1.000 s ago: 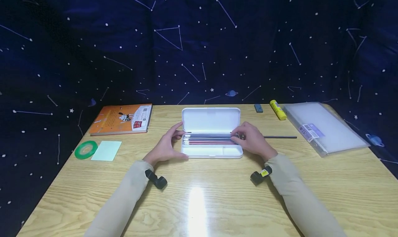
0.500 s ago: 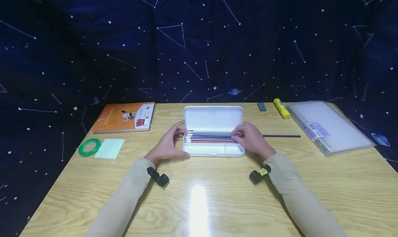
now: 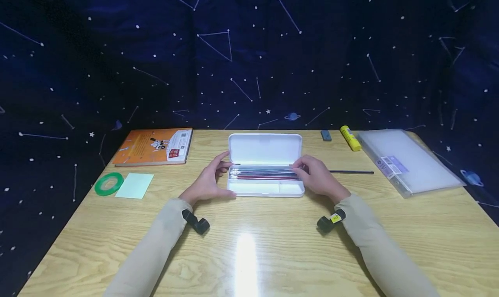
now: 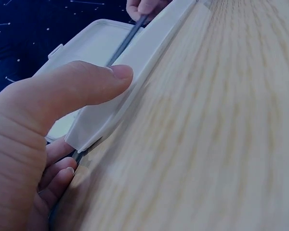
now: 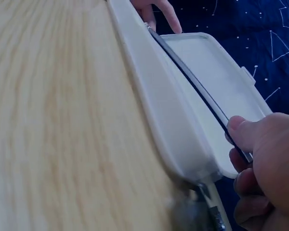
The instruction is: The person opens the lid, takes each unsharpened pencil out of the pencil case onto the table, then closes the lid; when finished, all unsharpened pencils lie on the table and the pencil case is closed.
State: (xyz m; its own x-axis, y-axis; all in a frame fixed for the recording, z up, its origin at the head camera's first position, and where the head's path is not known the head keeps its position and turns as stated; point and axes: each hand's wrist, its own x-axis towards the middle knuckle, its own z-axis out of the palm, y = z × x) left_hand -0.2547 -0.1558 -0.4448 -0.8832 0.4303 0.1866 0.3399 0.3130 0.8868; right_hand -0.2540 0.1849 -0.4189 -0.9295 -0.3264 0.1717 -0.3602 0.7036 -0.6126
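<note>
An open white pencil case lies at the table's middle, its lid raised toward the back. Several pencils lie in a row inside. My left hand grips the case's left end: the thumb presses its front wall and the fingers curl round the end. My right hand is at the right end. In the right wrist view its thumb and curled fingers pinch a dark pencil that lies along the case's upper edge.
On the wooden table, an orange book, a green tape roll and a pale green notepad are at the left. A black pencil, grey eraser, yellow glue stick and clear folder are at the right.
Both hands stay at the ends of the case. Only the head view has shifted slightly.
</note>
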